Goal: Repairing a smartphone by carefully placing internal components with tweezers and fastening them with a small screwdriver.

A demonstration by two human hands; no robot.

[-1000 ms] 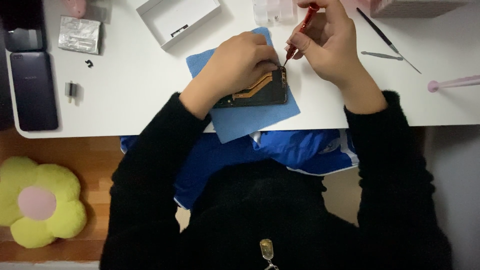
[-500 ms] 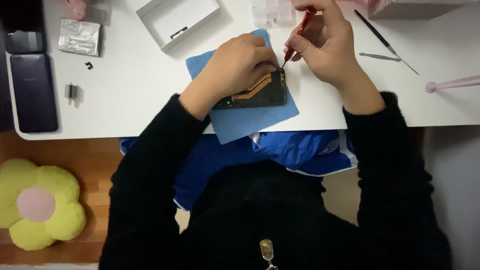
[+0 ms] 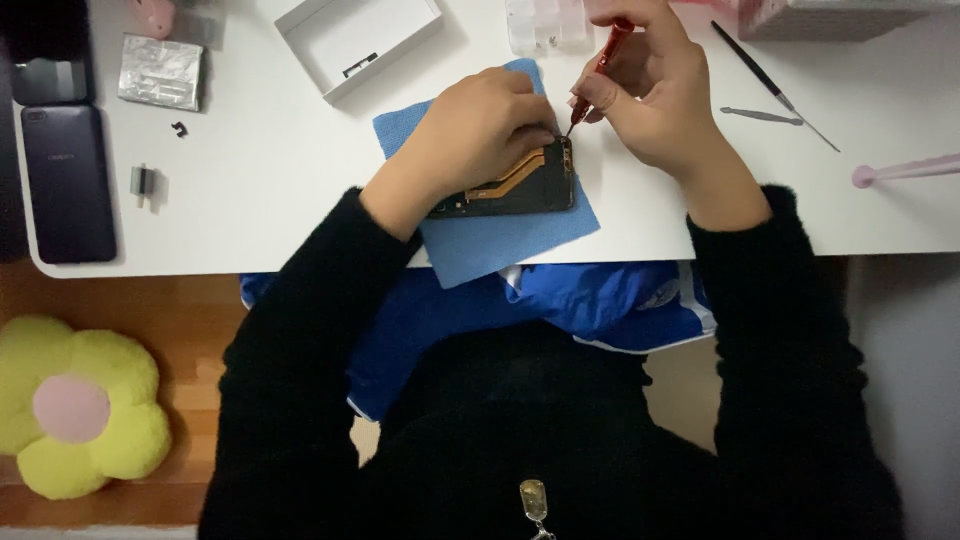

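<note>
I see my left hand (image 3: 480, 125) clamping the opened phone (image 3: 520, 185) on the blue mat (image 3: 500, 245). My right hand (image 3: 650, 95) grips a red screwdriver (image 3: 600, 70), its tip at the phone's one-o'clock corner. Casing is off; the internals remain in place.

A white table (image 3: 260, 200) with a rounded near-left corner carries a scatter of small items; a blue mat (image 3: 500, 245) overhangs the near edge at the middle; a dark phone (image 3: 68, 180) lies flat along the left edge, a second dark device (image 3: 50, 70) beyond it toward the far-left corner; a silver foil pouch (image 3: 160, 72) sits beside those; an open white box (image 3: 358, 40) rests near the far edge; slim metal tools (image 3: 765, 100) lie toward the right; a pink stick (image 3: 905, 170) reaches the right edge.
</note>
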